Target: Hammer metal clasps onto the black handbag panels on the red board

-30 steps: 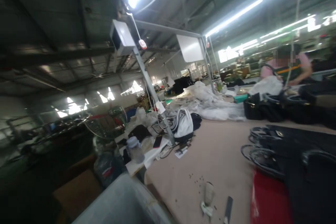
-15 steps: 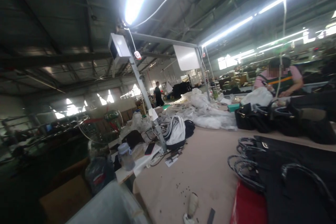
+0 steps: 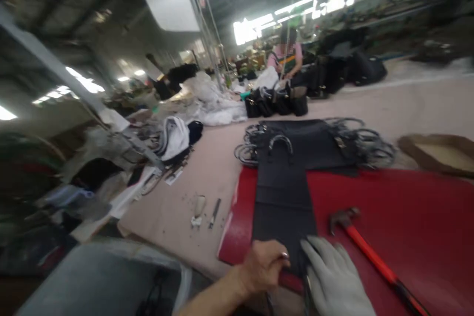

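A long black panel (image 3: pixel 283 207) with a looped handle lies over a red mat (image 3: pixel 400 207). My bare left hand (image 3: pixel 267 264) is at the panel's near end, fingers pinched together around something small and shiny that I cannot make out. Beside it on the right, my right hand (image 3: pixel 331 274), in a pale grey glove, rests on the panel's near edge with its fingers spread. To the right of the glove lies a hammer (image 3: pixel 374 254) with a red and black handle.
Black bag pieces with looped handles (image 3: pixel 370 145) lie beyond the mat. At the left are a bin (image 3: pixel 107 276), a metal post (image 3: pixel 85 89) and a grey-white bag (image 3: pixel 176 138). A person (image 3: pixel 287 57) sits across the table. A brown tray (image 3: pixel 440 153) is at right.
The view has swung right and down. Both my hands, the hammer and more of the red mat have come into view.
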{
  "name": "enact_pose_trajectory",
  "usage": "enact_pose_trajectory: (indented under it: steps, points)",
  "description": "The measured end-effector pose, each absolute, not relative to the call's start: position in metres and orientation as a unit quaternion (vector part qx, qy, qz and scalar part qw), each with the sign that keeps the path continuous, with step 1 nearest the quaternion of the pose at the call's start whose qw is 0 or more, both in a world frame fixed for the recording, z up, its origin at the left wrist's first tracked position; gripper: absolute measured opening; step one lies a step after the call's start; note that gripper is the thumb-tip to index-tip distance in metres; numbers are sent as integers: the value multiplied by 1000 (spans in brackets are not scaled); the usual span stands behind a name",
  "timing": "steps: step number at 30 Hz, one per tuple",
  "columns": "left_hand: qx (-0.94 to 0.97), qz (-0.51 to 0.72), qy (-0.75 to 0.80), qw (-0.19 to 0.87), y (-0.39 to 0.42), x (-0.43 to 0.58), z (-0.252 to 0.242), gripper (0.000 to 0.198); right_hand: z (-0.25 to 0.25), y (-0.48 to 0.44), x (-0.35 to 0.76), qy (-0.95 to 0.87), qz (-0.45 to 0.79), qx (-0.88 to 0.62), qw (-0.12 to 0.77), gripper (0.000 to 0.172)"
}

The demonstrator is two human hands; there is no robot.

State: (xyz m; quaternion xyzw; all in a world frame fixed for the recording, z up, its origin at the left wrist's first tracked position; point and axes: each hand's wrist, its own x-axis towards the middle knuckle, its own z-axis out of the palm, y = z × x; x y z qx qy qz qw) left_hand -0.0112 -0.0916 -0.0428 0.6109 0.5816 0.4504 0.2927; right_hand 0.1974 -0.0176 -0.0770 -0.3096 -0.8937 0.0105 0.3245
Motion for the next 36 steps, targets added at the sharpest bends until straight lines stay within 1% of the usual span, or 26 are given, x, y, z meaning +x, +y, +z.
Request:
enact_pose_trajectory:
  steps: [1, 2, 4, 6, 7, 9, 11, 15, 19, 25, 32, 36]
  points:
    - [610, 455, 588, 275, -93, -15, -43, 18, -73, -24, 199, -895, 18, -330, 301, 48]
    - [569, 478, 621, 249, -93, -23, -41, 18, -68, -28, 198, -898, 31, -341, 278, 44]
    - [460, 523, 687, 209, -90, -47, -35, 18, -58, -32, 193, -898, 47, -352, 261, 42]
    - [390, 510, 750, 158, -85, -80, -29, 20, -51, -33, 190, -896, 52, -355, 263, 41]
    - [383, 467, 787, 127, -84, -98, -26, 21, -49, -33, 189, -895, 50, -354, 267, 40]
    - [394, 338, 851, 74, -83, -130, -25, 21, -50, -33, 190, -896, 42, -348, 274, 40]
    - [404, 235, 882, 56, -85, -153, -28, 19, -54, -31, 191, -898, 35, -341, 277, 40]
    - [426, 149, 890, 72, -87, -166, -35, 18, -58, -29, 192, -901, 34, -338, 270, 40]
    - [469, 18, 881, 57, -86, -162, -34, 25, -54, -31, 191, -900, 54, -348, 257, 40]
    - [475, 9, 874, 106, -83, -176, -34, 28, -48, -37, 190, -890, 102, -371, 242, 43]
    - [469, 51, 876, 101, -88, -179, -43, 27, -39, -40, 186, -885, 113, -387, 234, 44]
    - [469, 42, 875, 113, -86, -180, -41, 25, -37, -41, 184, -883, 114, -393, 230, 45]
